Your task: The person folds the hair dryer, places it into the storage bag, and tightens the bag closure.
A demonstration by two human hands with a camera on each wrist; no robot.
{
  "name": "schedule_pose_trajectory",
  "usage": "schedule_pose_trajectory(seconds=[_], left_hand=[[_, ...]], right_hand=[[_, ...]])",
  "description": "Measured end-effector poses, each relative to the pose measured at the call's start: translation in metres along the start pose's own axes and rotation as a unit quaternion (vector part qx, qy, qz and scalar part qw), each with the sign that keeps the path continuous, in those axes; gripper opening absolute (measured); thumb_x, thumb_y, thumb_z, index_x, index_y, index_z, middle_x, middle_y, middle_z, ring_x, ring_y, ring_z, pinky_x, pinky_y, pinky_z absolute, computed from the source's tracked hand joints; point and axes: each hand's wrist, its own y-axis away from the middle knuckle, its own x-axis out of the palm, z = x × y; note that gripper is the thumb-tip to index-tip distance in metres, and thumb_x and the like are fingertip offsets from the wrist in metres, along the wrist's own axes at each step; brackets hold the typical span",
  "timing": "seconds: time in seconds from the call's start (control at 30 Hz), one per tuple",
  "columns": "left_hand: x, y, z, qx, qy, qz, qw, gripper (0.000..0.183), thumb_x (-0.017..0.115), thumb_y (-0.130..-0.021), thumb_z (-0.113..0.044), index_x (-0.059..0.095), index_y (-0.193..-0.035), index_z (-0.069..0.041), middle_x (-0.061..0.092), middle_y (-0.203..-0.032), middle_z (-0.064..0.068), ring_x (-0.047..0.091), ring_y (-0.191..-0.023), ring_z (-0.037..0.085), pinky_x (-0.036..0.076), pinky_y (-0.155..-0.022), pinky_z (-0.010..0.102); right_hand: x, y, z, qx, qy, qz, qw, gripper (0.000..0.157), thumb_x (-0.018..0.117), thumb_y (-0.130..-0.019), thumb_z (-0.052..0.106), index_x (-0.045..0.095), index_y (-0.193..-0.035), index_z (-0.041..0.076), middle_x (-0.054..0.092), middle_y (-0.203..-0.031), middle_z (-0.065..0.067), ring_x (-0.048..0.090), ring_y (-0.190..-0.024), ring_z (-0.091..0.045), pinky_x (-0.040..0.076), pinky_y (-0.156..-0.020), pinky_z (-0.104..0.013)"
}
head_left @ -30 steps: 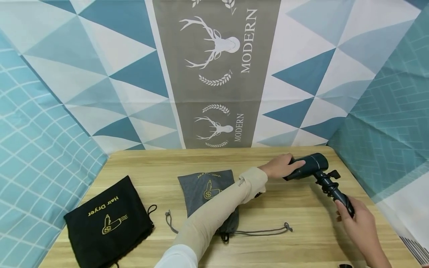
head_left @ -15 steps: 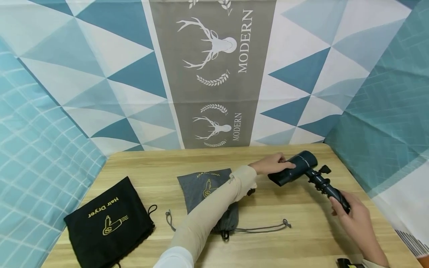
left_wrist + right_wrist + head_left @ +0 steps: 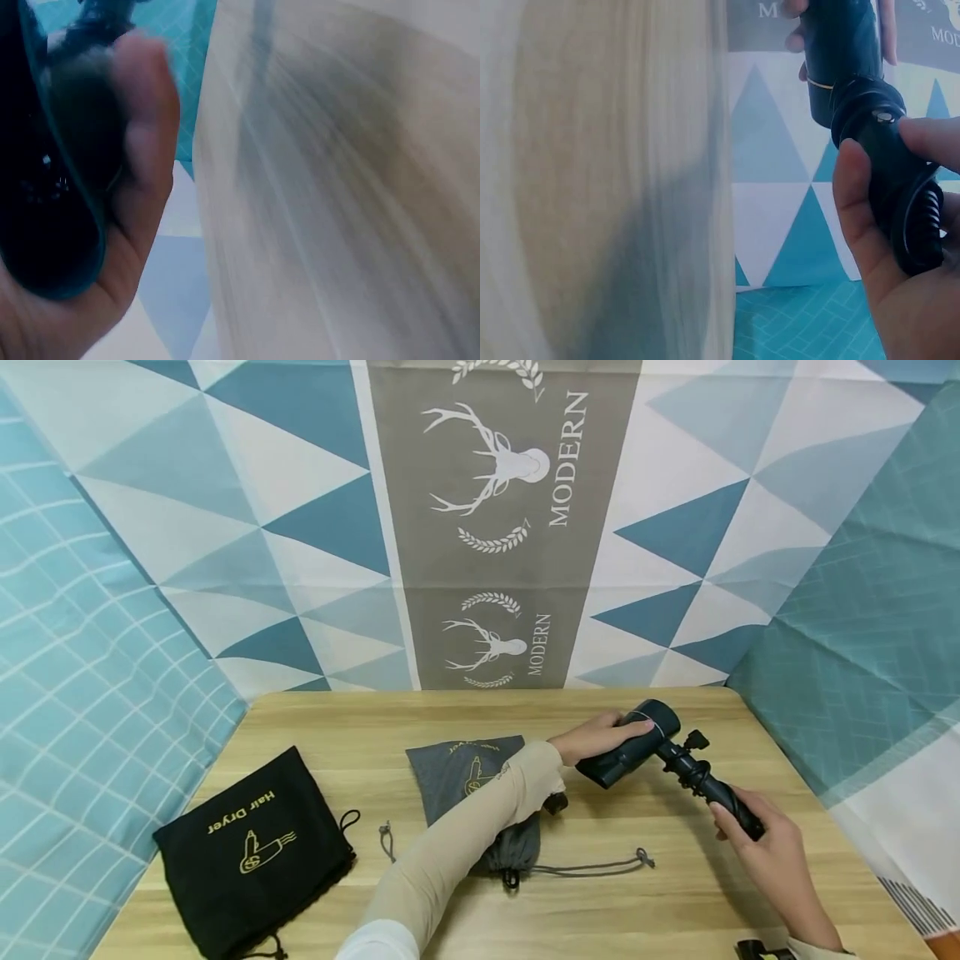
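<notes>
A dark hair dryer [image 3: 643, 743], its cord wound around the handle, is held above the table by both hands. My left hand [image 3: 596, 737] grips the barrel from the nozzle side, its thumb lying along the top. In the left wrist view the nozzle's dark opening [image 3: 52, 225] faces the camera, with the fingers [image 3: 146, 142] along one side. My right hand [image 3: 768, 847] holds the lower end of the handle. The right wrist view shows the thumb and fingers around the cord-wrapped handle [image 3: 889, 172], with the left hand's fingertips farther up at the barrel.
A grey drawstring bag [image 3: 442, 781] printed with a hair dryer lies mid-table, partly behind the left sleeve [image 3: 450, 852], its cords [image 3: 592, 870] spread sideways. A black "Hair Dryer" drawstring bag [image 3: 247, 868] lies at the left. Patterned cloth [image 3: 480, 552] backs the wooden table [image 3: 337, 714].
Both hands have carried the hair dryer leftward over the table, and its nozzle now points lower toward the left. Both grips stay the same. The bags have stayed in place.
</notes>
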Motion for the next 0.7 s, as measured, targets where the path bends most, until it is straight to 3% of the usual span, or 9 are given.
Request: schedule_pose_trajectory(seconds=[0.17,0.27,0.37,0.43,0.53,0.63,0.7], left_hand=[[-0.001,0.009,0.000,0.003,0.015,-0.002,0.9999,0.057,0.045,-0.100,-0.058,0.046,-0.136,-0.013,0.065,-0.096,0.006,0.064,-0.064,0.017,0.054,-0.058,0.030],[-0.003,0.017,-0.003,0.007,0.023,-0.006,0.9997,0.058,0.044,-0.101,-0.057,0.044,-0.139,-0.013,0.065,-0.096,0.005,0.064,-0.065,0.017,0.054,-0.059,0.030],[-0.002,0.027,-0.010,0.019,0.021,-0.016,0.9995,0.059,0.045,-0.101,-0.057,0.043,-0.141,-0.014,0.065,-0.098,0.004,0.066,-0.068,0.017,0.056,-0.062,0.032],[0.000,0.034,-0.016,0.026,0.010,-0.028,0.9992,0.060,0.046,-0.101,-0.056,0.042,-0.143,-0.015,0.064,-0.099,0.001,0.067,-0.072,0.016,0.057,-0.065,0.032],[0.004,0.044,-0.024,0.034,-0.005,-0.038,0.9987,0.062,0.047,-0.100,-0.056,0.041,-0.146,-0.014,0.064,-0.098,0.000,0.069,-0.073,0.017,0.058,-0.065,0.033],[0.006,0.055,-0.026,0.036,-0.020,-0.046,0.9981,0.061,0.047,-0.100,-0.057,0.041,-0.144,-0.015,0.065,-0.096,0.002,0.069,-0.070,0.020,0.058,-0.062,0.035],[0.006,0.060,-0.025,0.034,-0.025,-0.050,0.9979,0.060,0.047,-0.100,-0.057,0.042,-0.143,-0.016,0.065,-0.095,0.002,0.069,-0.069,0.020,0.058,-0.061,0.036]], right_hand=[[-0.003,0.000,0.001,0.073,-0.047,0.019,0.996,0.039,0.073,-0.092,0.015,0.063,-0.125,-0.004,0.066,-0.081,0.008,0.062,-0.065,-0.005,0.046,-0.053,-0.020],[-0.003,-0.002,0.001,0.104,-0.149,0.045,0.982,0.036,0.067,-0.097,0.014,0.060,-0.128,-0.003,0.070,-0.081,0.001,0.066,-0.068,-0.011,0.051,-0.058,-0.022],[-0.004,-0.005,0.000,0.094,-0.277,0.080,0.953,0.026,0.054,-0.103,0.011,0.060,-0.126,-0.001,0.071,-0.084,-0.006,0.068,-0.071,-0.016,0.055,-0.063,-0.026],[-0.006,-0.004,0.000,0.084,-0.355,0.109,0.925,0.025,0.045,-0.107,0.012,0.061,-0.121,-0.001,0.071,-0.087,-0.010,0.069,-0.071,-0.019,0.057,-0.061,-0.030],[-0.009,-0.001,0.003,0.079,-0.401,0.148,0.901,0.033,0.035,-0.110,0.017,0.061,-0.111,-0.004,0.069,-0.084,-0.012,0.066,-0.064,-0.020,0.054,-0.052,-0.034],[-0.008,0.004,0.009,0.093,-0.406,0.163,0.894,0.037,0.033,-0.110,0.020,0.058,-0.103,-0.007,0.066,-0.077,-0.013,0.061,-0.057,-0.022,0.050,-0.045,-0.036],[-0.005,0.006,0.014,0.104,-0.388,0.163,0.901,0.036,0.035,-0.110,0.021,0.058,-0.104,-0.006,0.064,-0.075,-0.011,0.059,-0.054,-0.022,0.048,-0.043,-0.036]])
